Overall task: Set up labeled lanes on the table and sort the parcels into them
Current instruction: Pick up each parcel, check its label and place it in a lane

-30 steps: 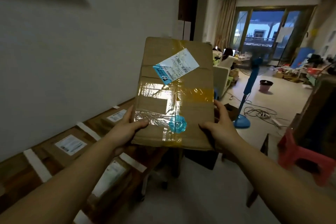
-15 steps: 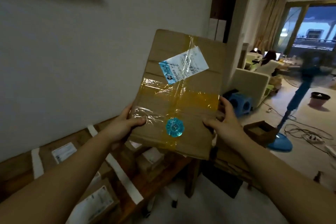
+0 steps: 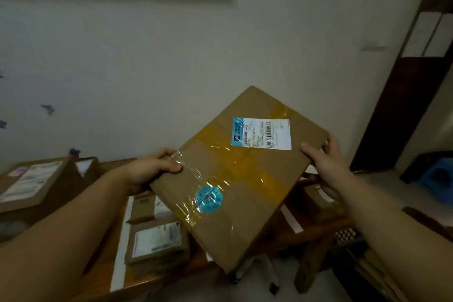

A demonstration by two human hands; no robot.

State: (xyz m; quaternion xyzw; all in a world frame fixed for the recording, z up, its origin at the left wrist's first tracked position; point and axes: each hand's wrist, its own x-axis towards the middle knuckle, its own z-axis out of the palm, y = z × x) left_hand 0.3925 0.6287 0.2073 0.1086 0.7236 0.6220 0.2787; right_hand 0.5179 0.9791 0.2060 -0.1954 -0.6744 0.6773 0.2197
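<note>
Parcel (image 3: 242, 179), a flat brown cardboard one, hangs tilted in the middle of the frame, held in the air above the wooden counter (image 3: 107, 260) with one corner pointing to the lower centre. Left hand (image 3: 152, 169) has its grip pinched on the parcel's left edge, thumb lying on top over crinkled clear tape. Right hand (image 3: 326, 167) is clamped on the far right corner, thumb on the top face and fingers wrapped behind. A white shipping label (image 3: 261, 136) with a blue strip and barcodes sits near the upper right of the parcel's face, and a round blue sticker (image 3: 209, 198) sits lower left under yellowish tape. Below it on the counter, lower centre-left, two smaller boxes (image 3: 157, 243) with labels lie between white tape strips (image 3: 121, 240). A larger labelled box (image 3: 29, 184) rests at the left edge of the frame, against the white wall (image 3: 171, 44)
</note>
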